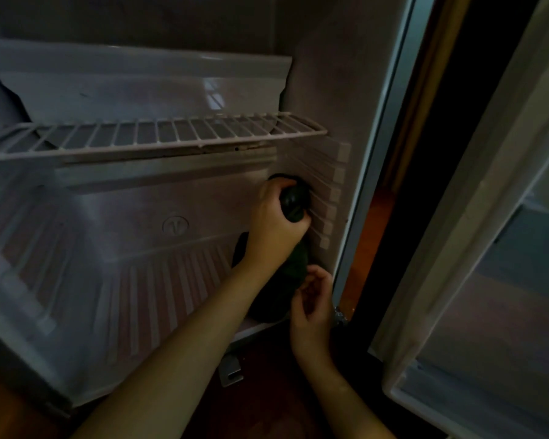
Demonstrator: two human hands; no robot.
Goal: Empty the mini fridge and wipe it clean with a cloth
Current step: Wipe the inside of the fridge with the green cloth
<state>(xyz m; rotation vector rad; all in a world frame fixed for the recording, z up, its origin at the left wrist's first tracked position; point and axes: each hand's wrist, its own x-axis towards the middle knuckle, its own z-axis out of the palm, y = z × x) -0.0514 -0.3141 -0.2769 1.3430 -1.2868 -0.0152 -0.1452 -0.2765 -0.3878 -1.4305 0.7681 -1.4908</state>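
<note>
Reaching into the fridge [203,191], we have both hands at the far right corner of its floor, where the only thing we can see inside now sits: a dark bundle [293,201] leaning against the ribbed right wall [327,191]. Our left hand [276,223] has its fingers wrapped tight round the bundle's upper end, just beside the wall ribs. The lower part of the bundle runs down under that wrist toward the front edge of the fridge floor [159,280]. Our right hand [311,302] sits close against that lower part with its fingers loosely curled; in this dim light we cannot tell whether it pinches the bundle or only hovers beside it. We also cannot tell whether the bundle is a bag of food or the cloth itself. The wire shelf [159,134] above is bare, as is the rest of the ribbed floor, and the door [488,248] stands wide open at the right. We judge the emptying nearly or wholly done. If the bundle is food, it must come out before wiping; if it is the cloth, wiping is at the right wall, with shelf, floor and back wall probably left.
</note>
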